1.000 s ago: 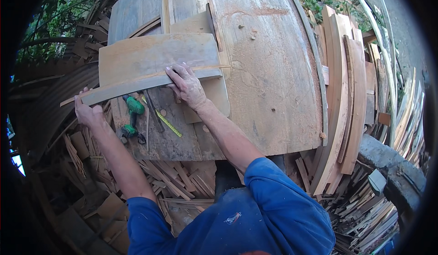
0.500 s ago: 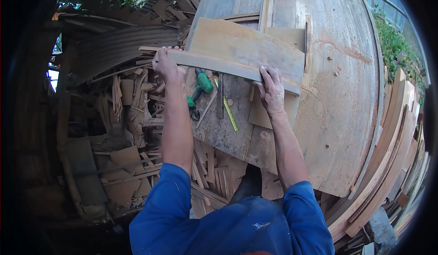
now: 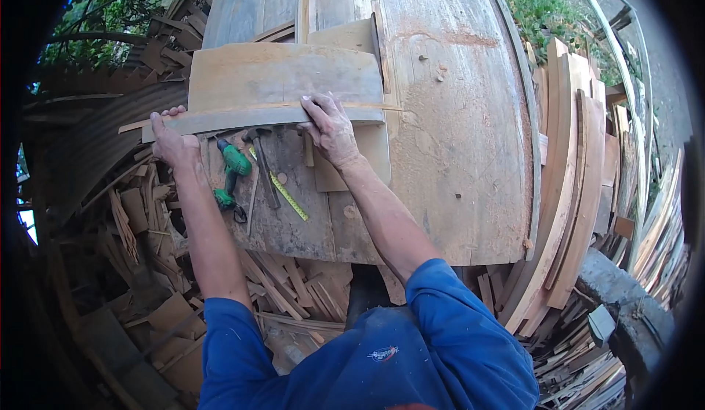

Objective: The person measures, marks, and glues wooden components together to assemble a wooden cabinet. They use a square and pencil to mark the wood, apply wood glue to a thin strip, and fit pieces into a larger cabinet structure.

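Just right of the drill (image 3: 235,162), the hammer (image 3: 266,179) shows more of its head than half a second ago. The curved wooden piece (image 3: 235,122) lies just beyond the drill, its underside hidden. The left hand (image 3: 175,140) curls round its left end; the right hand (image 3: 330,129), half-curled, grips its edge, right of the drill

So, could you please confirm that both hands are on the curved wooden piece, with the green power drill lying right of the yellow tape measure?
Not quite: the head view shows the green power drill lying left of the yellow tape measure. The left hand and right hand are indeed on the curved wooden piece.
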### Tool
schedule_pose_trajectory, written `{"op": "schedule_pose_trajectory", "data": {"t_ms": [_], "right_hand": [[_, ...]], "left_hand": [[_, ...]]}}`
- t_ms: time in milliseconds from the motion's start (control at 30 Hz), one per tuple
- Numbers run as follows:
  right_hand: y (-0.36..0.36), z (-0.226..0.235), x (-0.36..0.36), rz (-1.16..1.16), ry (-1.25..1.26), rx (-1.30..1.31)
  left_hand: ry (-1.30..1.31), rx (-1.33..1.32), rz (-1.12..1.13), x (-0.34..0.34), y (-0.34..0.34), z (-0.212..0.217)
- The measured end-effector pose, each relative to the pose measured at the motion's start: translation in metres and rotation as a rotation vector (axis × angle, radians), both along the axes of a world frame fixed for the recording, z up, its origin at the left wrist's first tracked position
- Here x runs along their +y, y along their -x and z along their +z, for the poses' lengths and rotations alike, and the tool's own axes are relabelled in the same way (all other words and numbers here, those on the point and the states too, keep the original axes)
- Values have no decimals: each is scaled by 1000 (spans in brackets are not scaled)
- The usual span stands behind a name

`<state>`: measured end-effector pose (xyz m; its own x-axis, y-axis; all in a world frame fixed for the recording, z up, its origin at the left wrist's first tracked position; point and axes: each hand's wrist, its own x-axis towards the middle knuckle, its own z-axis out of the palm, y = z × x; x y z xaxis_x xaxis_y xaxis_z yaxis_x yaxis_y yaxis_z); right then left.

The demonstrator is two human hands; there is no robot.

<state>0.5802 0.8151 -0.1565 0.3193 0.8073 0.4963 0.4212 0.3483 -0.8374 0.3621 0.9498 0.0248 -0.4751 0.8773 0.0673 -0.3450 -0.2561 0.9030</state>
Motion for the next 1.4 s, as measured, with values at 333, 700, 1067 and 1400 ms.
{"op": "schedule_pose_trajectory", "data": {"t_ms": [333,700,1067,1400], "right_hand": [[-9,-7,40,8,6,43],[-25,-12,83,-28,-15,45],[-34,-12,113,-49,-20,43],[-42,-16,130,-64,-20,17]], "left_hand": [[-9,68,7,43,-9,-4],[-10,66,-19,88,-30,-6],[-53,42,-73,129,-21,-14],[-47,60,-58,143,-36,-13]]}}
